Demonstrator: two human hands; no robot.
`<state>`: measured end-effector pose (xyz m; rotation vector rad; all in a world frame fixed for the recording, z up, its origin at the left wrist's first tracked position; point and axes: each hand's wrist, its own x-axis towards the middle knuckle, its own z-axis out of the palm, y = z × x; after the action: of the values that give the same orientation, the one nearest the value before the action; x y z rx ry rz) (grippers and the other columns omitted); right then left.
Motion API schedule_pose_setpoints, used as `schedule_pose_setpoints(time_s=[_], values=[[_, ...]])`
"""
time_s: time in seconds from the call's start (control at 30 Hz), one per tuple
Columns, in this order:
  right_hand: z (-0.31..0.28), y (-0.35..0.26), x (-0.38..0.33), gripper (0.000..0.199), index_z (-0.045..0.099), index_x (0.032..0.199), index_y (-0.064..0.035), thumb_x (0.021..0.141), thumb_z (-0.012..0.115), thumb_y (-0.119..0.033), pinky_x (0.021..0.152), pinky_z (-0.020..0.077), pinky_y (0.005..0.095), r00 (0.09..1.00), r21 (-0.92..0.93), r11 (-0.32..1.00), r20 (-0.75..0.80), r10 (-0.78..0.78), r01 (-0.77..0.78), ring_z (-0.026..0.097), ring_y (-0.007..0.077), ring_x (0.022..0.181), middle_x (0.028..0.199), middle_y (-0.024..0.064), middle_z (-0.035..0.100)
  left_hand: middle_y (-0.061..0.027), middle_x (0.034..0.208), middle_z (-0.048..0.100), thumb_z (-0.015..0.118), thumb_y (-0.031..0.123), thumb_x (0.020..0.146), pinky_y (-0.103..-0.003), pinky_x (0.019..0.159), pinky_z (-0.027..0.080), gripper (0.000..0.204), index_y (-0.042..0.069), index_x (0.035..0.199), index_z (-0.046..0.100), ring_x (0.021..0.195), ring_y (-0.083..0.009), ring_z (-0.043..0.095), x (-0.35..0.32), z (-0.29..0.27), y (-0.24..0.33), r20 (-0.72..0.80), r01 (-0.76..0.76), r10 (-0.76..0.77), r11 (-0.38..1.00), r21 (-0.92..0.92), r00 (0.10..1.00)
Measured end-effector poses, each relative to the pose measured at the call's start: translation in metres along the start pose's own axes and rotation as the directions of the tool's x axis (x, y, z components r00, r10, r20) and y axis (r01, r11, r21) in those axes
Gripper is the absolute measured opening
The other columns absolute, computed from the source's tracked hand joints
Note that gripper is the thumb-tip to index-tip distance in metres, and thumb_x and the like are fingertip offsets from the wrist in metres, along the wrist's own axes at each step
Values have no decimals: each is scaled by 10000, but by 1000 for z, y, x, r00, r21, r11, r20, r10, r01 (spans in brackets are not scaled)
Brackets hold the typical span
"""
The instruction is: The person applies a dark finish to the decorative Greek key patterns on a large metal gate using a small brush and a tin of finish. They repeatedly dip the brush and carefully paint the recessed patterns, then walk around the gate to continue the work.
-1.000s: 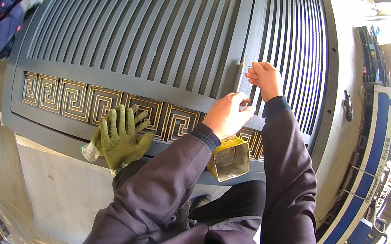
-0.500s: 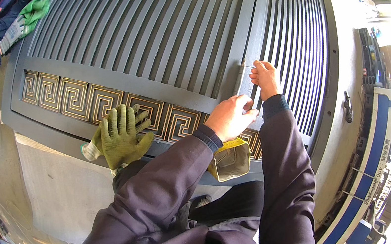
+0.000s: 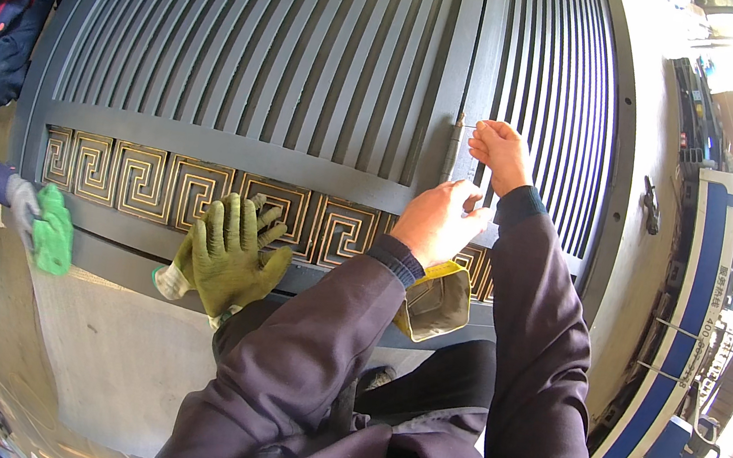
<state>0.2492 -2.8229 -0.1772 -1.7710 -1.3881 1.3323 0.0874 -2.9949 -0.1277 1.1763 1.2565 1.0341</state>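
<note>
Forearms [image 3: 550,320]: both reaching forward.
Right hand [image 3: 500,157]: pinching one thin wire-like piece [image 3: 469,127] beside the hinge's [image 3: 451,152] top.
Left hand [image 3: 436,223]: showing bent fingers near its lower end; cannot tell whether holding anything.
Hinge: one, lying along the panel [image 3: 192,137] seam.
Gloves [image 3: 237,253]: two, lying leftward.

Two bare hands, close but not touching

Left hand [image 3: 435,222] is back-up, fingers curled, thumb poking right. Right hand [image 3: 503,159] sits farther from the panel's [image 3: 319,166] near edge, thumb and fingertips drawn together. Both dark-sleeved forearms [image 3: 550,320] reach over that edge.
</note>
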Motion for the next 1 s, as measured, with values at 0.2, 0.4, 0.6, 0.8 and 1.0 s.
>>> schedule_pose_setpoints(time_s=[0.2, 0.4, 0.6, 0.8, 1.0], values=[[5, -7, 7, 226, 698, 1156, -23, 1030, 693, -210, 577, 521, 266, 997, -351, 936, -55, -50, 28, 690, 120, 693, 893, 59, 722, -203, 1085, 767, 762, 284, 953, -430, 917, 587, 366, -15, 1162, 726, 1026, -338, 756, 5, -24, -17, -166, -46, 79, 980, 192, 983], [5, -20, -3, 299, 646, 1266, 63, 1063, 662, -156, 698, 630, 320, 998, -76, 996, 56, 41, -36, 775, 210, 848, 1042, 167, 764, -156, 1489, 610, 818, 393, 888, -515, 1194, 405, 579, 67, 1349, 687, 1428, -360, 506, -10, -96, -55, -189, 190, -60, 556, 809, 980], [-5, -22, -8, 377, 617, 1343, 112, 1061, 649, -136, 891, 648, 347, 975, -56, 998, 222, -21, 34, 767, 247, 1057, 1174, 197, 748, -191, 1683, 408, 864, 482, 851, -572, 1291, 264, 806, 71, 1489, 590, 1578, -418, 313, -40, -120, -77, -83, 111, -92, 361, 926, 992], [8, -25, -2, 274, 746, 1050, 8, 1032, 699, -262, 591, 547, 292, 998, -283, 956, 24, -65, 69, 672, 111, 658, 825, 33, 709, -155, 1736, 316, 864, 579, 814, -579, 1337, 148, 908, 147, 1547, 548, 1639, -377, 198, -46, -128, -107, -82, 32, 94, 440, 897, 992], [8, -20, 2, 223, 656, 1186, 3, 1084, 602, -188, 634, 590, 320, 998, 87, 995, 20, 51, -53, 704, 162, 723, 934, 95, 717, -153, 1739, 311, 863, 577, 819, -590, 1330, 155, 903, 160, 1550, 535, 1639, -381, 202, -46, -125, -117, -83, 4, 169, 425, 905, 982]])
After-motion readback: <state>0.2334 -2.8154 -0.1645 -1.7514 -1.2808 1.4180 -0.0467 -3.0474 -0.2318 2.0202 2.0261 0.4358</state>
